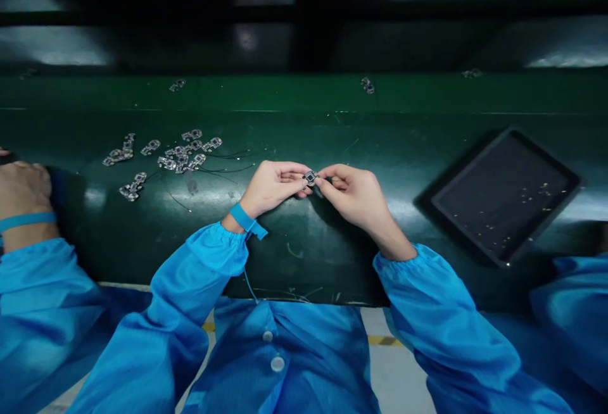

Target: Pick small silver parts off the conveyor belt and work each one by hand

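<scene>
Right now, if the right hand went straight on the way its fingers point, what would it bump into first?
The right hand would first meet the small circuit board it is touching, then most likely the left hand just beyond, though depth is hard to judge from one view.

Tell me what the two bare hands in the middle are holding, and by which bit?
A small dark-and-silver circuit board. The left hand pinches its left edge, the right hand its right edge, with thumb and fingers.
</scene>
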`<state>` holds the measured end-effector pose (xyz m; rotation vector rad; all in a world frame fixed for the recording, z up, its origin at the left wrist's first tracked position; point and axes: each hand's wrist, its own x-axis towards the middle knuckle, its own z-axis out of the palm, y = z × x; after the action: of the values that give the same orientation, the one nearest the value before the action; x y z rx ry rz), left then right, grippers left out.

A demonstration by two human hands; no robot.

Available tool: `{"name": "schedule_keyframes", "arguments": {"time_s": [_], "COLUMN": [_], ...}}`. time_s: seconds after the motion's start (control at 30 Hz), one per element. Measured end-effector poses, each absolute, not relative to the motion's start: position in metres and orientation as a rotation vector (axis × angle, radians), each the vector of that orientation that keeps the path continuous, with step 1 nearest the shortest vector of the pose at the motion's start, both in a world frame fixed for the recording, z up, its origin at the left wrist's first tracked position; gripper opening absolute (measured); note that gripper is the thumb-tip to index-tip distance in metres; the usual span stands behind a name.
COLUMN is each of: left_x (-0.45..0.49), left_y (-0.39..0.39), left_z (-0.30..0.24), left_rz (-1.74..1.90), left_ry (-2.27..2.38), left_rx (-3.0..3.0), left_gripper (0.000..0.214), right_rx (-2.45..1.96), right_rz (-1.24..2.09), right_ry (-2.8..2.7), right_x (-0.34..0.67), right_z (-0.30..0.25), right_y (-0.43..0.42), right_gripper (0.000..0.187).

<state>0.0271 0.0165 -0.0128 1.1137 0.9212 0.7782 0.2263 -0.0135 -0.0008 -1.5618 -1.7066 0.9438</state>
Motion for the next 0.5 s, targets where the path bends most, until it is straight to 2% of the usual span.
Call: {"name": "schedule_keyframes", "arguments": {"time_s": [0.5], "left_x": [0.0275], "left_y": [0.0161], "left_z": [-0.015], "left_rz": [0.783], "left_ry": [0.937], "left_rx": [1.144], "left_gripper": [0.032], "right_rx": [-1.568], "right_rz": [0.966], "right_ry": [-1.697], "right_x": [0.2262], "right_z": [0.0008], "right_y": [-0.014], "right_gripper": [0.019]}}
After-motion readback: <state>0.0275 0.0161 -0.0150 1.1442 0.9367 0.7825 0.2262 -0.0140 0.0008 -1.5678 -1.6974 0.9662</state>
